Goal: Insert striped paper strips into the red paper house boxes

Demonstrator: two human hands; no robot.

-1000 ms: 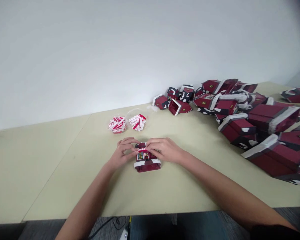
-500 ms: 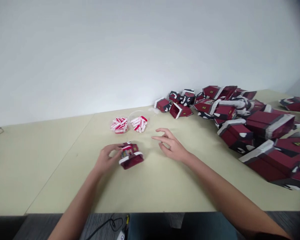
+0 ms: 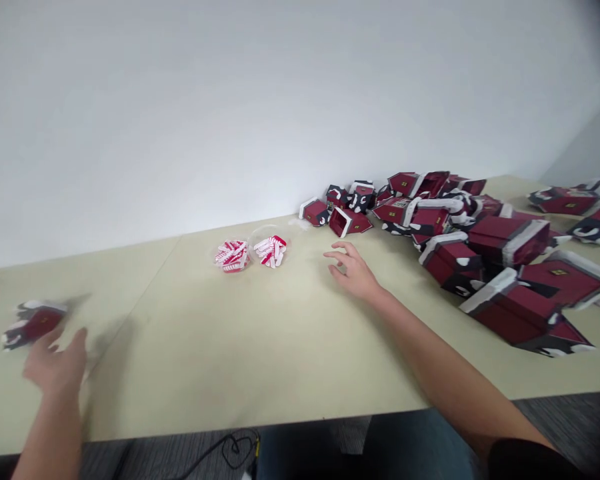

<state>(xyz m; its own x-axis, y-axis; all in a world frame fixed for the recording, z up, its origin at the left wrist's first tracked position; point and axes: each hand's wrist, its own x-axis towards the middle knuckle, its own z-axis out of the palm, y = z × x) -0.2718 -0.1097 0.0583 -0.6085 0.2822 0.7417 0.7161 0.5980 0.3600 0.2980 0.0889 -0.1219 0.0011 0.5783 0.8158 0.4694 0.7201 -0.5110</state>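
Observation:
At the far left, a small dark red house (image 3: 43,321) with white and black trim lies on the table, smeared by motion. My left hand (image 3: 55,360) is just in front of it, thumb and fingers apart; whether a fingertip touches the house is unclear. My right hand (image 3: 354,272) hovers over the table with loosely curled, separated fingers and nothing in them. Beyond it stand two clear round containers of red and white striped pieces, a left container (image 3: 233,256) and a right container (image 3: 271,251).
A large heap of similar dark red houses (image 3: 510,240) covers the table's right side. Smaller house pieces (image 3: 350,222) lie along the wall (image 3: 220,113). A seam crosses the table (image 3: 220,353) on the left. A black cable (image 3: 230,448) lies below the front edge.
My left hand has gone from the table's middle to the far left, and the house lies there, past its fingers. My right hand has shifted slightly right. The view has turned a little.

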